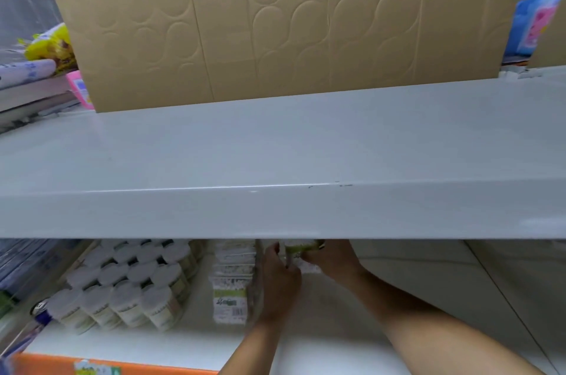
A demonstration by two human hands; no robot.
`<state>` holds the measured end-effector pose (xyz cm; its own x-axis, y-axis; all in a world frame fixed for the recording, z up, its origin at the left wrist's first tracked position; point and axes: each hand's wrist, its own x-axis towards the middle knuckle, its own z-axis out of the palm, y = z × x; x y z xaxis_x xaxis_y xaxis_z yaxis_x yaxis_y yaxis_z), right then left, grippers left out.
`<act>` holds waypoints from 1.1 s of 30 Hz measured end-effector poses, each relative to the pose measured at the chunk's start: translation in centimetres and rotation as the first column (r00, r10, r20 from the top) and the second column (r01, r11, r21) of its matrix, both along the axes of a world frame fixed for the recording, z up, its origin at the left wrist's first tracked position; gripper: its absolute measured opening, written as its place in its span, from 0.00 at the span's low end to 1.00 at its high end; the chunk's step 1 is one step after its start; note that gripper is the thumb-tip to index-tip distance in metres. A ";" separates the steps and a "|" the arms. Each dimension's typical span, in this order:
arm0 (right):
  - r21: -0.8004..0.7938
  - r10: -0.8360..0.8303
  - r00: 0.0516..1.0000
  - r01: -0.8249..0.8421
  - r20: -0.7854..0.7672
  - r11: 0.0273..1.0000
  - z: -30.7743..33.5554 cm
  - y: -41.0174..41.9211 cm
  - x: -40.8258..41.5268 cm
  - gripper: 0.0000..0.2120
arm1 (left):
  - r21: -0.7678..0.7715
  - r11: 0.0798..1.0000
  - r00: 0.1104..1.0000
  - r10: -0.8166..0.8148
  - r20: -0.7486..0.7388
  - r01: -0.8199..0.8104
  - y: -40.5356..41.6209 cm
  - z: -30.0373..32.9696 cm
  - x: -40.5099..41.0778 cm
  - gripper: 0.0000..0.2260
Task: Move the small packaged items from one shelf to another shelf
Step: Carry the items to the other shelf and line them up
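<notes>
Partly hidden under upper shelf (275, 209): both hands (280, 279) gripping packet (301, 247).

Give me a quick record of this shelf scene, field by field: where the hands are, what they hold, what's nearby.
left hand: on the lower shelf, gripping a small packet
right hand: gripping the same green-and-white packet
row of packets: just left of the hands
white-lidded jars: clustered further left
upper shelf: bare front, cardboard box at the back
</notes>
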<state>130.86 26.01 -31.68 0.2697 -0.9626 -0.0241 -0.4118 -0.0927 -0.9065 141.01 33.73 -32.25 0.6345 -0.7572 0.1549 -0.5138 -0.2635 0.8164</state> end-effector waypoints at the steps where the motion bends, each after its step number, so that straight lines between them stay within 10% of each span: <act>1: -0.012 -0.010 1.000 0.010 -0.020 1.000 -0.2 0.0 0.2 0.12 | 0.013 1.000 1.000 -0.004 -0.028 0.004 0.0 0.1 -0.1 0.12; 9: -0.112 -0.056 0.995 0.046 -0.083 0.993 -0.6 -0.3 0.9 0.07 | 0.057 0.994 0.989 -0.086 -0.119 0.093 1.5 0.7 -0.8 0.25; 15: -0.054 -0.110 0.993 0.107 -0.053 0.993 -1.4 0.1 0.1 0.27 | 0.012 1.000 0.982 -0.019 -0.188 0.022 1.4 0.1 -1.8 0.15; 25: -0.118 0.109 0.754 -0.240 -0.648 0.964 -0.6 0.9 -8.5 0.22 | 0.319 0.913 0.937 -0.314 0.151 0.255 2.2 -0.3 -4.5 0.12; 33: 0.066 0.250 0.713 -0.275 -0.655 0.959 1.7 3.2 -18.2 0.18 | 0.405 0.806 0.801 -0.549 0.239 0.431 1.4 1.2 -11.2 0.11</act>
